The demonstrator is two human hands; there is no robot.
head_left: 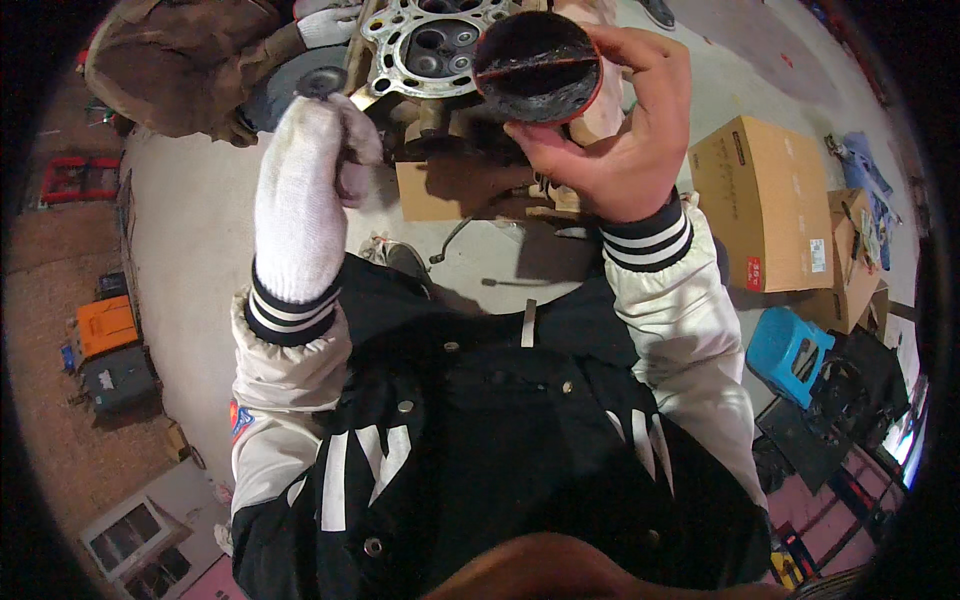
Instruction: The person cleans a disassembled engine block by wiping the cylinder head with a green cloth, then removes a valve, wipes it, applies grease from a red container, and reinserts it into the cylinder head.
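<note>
My left hand (pixel 312 170), in a white knit glove, is raised at the left with its fingers curled closed. From its fingertips sticks out an engine valve (pixel 322 81), its dark round head facing up; the stem is hidden by the glove. My bare right hand (pixel 632 140) grips a round, red-rimmed tin (pixel 537 66) by its side, thumb below and fingers at the far right. A divider splits the tin, and dark paste coats its inside. Between and beyond both hands sits a metal cylinder head (pixel 385 58) with round valve openings, partly covered by the tin.
Another person's gloved hand (pixel 328 27) and brown sleeve (pixel 275 50) are at the far left. Cardboard boxes (pixel 765 200) and a blue plastic stool (pixel 785 355) stand at right. An orange case (pixel 106 326) and a red tray (pixel 78 180) lie at left.
</note>
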